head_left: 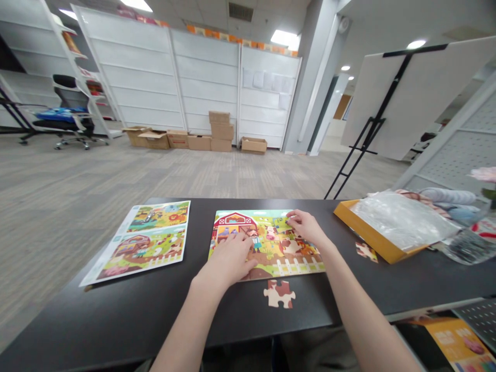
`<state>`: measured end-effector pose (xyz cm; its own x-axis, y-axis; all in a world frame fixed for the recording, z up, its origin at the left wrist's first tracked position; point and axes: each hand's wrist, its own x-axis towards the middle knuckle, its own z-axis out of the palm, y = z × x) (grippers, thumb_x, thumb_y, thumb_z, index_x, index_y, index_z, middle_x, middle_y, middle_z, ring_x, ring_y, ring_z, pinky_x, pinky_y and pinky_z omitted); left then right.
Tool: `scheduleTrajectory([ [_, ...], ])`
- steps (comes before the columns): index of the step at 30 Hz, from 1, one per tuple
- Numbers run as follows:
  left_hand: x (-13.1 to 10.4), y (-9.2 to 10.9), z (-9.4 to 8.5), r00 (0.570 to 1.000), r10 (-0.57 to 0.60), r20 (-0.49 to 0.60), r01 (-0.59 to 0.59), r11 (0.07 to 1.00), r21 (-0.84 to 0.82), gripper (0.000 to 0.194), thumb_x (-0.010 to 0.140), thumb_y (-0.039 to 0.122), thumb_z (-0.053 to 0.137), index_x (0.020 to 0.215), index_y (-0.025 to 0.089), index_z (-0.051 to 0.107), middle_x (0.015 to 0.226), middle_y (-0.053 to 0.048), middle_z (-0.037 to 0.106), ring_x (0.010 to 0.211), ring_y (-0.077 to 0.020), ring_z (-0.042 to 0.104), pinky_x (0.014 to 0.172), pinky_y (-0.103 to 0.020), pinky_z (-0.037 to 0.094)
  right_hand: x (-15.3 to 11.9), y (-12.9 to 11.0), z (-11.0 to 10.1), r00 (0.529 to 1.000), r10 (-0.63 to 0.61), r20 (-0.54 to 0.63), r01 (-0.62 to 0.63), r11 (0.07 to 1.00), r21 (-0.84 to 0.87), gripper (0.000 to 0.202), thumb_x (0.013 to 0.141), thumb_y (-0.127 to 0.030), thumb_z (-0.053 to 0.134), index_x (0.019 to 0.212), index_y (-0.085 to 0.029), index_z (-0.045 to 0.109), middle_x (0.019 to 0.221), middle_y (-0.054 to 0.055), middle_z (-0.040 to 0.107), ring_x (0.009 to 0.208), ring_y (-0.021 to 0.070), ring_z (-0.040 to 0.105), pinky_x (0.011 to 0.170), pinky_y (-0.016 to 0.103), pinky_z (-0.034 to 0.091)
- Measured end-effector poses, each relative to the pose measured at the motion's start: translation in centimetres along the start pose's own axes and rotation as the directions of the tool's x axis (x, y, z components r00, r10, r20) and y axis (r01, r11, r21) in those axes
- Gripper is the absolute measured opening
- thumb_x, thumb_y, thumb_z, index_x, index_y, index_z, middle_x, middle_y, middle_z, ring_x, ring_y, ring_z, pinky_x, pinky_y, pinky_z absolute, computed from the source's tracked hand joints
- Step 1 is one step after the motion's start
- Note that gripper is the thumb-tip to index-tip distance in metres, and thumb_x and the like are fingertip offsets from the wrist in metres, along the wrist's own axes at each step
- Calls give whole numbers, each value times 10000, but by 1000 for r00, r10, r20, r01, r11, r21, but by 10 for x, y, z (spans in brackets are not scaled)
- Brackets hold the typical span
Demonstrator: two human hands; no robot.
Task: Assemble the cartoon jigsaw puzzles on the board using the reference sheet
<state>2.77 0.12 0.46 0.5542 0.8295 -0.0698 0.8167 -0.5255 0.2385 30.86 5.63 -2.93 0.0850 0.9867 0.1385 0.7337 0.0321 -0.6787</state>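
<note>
A colourful farm puzzle (267, 232) lies flat on the dark table (163, 315), showing a red barn, animals and a white fence. My left hand (232, 258) rests on its lower left part, fingers spread over the picture. At the upper right part of the puzzle is my right hand (304, 225), its fingertips bent together on the surface; whatever they may hold is too small to make out. Just below the puzzle's front edge lies a loose brown and cream piece (279, 294). Another loose piece (366, 251) sits farther right, beside a yellow box.
A printed picture sheet (151, 240) lies at the left of the table. On the right, the yellow box (380, 243) holds clear plastic wrapping (403, 217). Rolled cloths (449, 196) and a clear bag (470, 248) are beyond it. A black stand (364, 139) rises behind the table.
</note>
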Motion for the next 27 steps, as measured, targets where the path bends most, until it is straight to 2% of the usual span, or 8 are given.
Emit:
scheduleTrajectory([
  [3, 0, -1, 1, 1000, 5, -5, -5, 1000, 1, 382, 881, 361, 558, 1185, 147, 646, 1353, -182, 596, 1239, -364, 570, 1026, -489, 476, 1, 0, 0, 1000, 10, -9, -10, 1000, -18, 176, 829, -207, 604, 977, -187, 697, 887, 64, 791, 732, 189, 727, 631, 249, 498],
  [11, 3, -4, 7, 1000, 14, -20, -14, 1000, 4, 406, 871, 356, 559, 1202, 137, 644, 1383, -184, 582, 1268, -367, 552, 1033, -501, 479, 4, 3, 3, 997, 39, -65, -44, 996, -73, 158, 818, -181, 647, 959, -185, 718, 889, 62, 796, 770, 190, 742, 714, 262, 523],
  [18, 2, -2, 5, 1000, 11, -18, -11, 1000, 5, 374, 870, 348, 572, 1179, 151, 648, 1400, -182, 574, 1279, -363, 548, 1037, -496, 477, 5, 1, 7, 995, 40, -94, -49, 993, -104, 159, 839, -169, 641, 966, -179, 736, 917, 79, 794, 867, 205, 753, 772, 269, 540],
  [27, 0, 0, 1, 1000, 8, -4, -8, 1000, -1, 345, 878, 337, 564, 1158, 155, 652, 1395, -175, 578, 1266, -358, 550, 1027, -507, 484, 5, 2, 7, 995, 32, -96, -42, 994, -104, 186, 850, -213, 647, 1009, -173, 735, 923, 88, 795, 865, 215, 755, 794, 287, 544],
])
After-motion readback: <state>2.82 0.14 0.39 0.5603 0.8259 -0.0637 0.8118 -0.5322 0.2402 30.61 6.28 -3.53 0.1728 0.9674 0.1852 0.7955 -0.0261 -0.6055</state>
